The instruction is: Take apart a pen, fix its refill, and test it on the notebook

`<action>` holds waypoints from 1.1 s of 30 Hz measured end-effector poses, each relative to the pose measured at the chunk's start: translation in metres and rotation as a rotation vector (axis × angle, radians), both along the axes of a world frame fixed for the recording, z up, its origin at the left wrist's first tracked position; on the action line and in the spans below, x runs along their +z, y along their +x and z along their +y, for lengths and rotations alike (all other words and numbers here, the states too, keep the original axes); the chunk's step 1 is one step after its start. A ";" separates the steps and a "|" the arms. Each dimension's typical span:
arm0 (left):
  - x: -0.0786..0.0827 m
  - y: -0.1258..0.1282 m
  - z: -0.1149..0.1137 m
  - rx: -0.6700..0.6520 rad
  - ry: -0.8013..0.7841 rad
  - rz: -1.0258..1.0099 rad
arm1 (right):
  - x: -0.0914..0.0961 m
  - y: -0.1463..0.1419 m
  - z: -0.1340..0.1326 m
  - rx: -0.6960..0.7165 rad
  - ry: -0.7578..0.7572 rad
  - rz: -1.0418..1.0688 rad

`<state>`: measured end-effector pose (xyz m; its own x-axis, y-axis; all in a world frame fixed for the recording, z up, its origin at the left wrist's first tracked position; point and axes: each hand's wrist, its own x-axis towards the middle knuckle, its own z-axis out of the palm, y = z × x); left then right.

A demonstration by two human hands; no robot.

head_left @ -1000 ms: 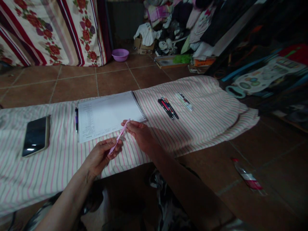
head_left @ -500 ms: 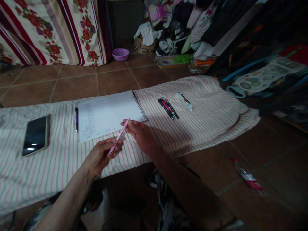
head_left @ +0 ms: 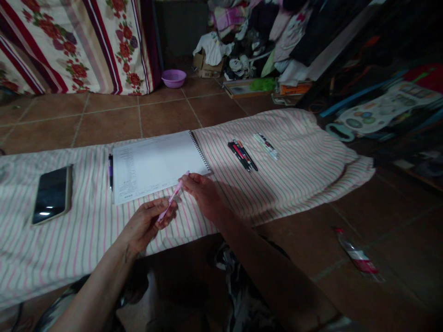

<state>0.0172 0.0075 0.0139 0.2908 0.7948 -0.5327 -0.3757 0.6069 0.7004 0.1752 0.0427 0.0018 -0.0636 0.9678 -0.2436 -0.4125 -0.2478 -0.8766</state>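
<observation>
A pink pen is held between both my hands above the striped cloth. My left hand pinches its lower end with curled fingers. My right hand grips its upper end with fingertips closed. Just beyond the pen lies an open spiral notebook with a white page. A dark purple pen rests along the notebook's left edge.
A black phone lies on the cloth at left. Several pens and a white packet lie right of the notebook. A plastic bottle lies on the tiled floor at right. A purple bowl and piled clothes stand at the back.
The pink pen and my right hand have shifted very slightly to the right. Nothing else has moved.
</observation>
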 end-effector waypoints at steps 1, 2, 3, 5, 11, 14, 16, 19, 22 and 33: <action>0.000 0.000 0.000 0.002 0.000 -0.006 | 0.000 0.000 -0.001 0.013 0.005 0.034; 0.000 0.000 0.000 0.004 0.000 -0.012 | 0.000 0.000 -0.001 0.027 0.011 0.067; 0.000 0.000 0.000 0.006 0.001 -0.016 | 0.000 0.000 -0.001 0.039 0.018 0.090; 0.001 0.000 0.000 0.006 0.002 -0.017 | -0.002 0.000 0.000 0.055 0.027 0.106; 0.001 0.000 0.000 -0.007 0.003 0.002 | -0.005 0.000 0.002 0.014 0.027 0.025; 0.000 0.000 0.000 -0.006 0.002 0.002 | -0.002 0.000 0.000 -0.002 0.002 -0.125; -0.001 0.000 0.000 -0.006 0.008 0.002 | -0.001 0.000 0.000 0.007 -0.002 -0.132; -0.001 0.000 0.000 -0.009 0.022 -0.018 | -0.002 -0.001 -0.001 0.040 0.023 0.020; 0.000 -0.001 0.000 -0.002 0.029 -0.043 | -0.005 -0.001 0.000 0.078 0.042 0.084; 0.001 0.001 0.000 0.013 0.010 0.020 | 0.004 0.001 -0.002 0.049 -0.015 -0.126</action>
<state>0.0179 0.0074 0.0146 0.2702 0.8039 -0.5298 -0.3696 0.5947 0.7139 0.1761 0.0411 0.0054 -0.0791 0.9603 -0.2675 -0.2864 -0.2789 -0.9166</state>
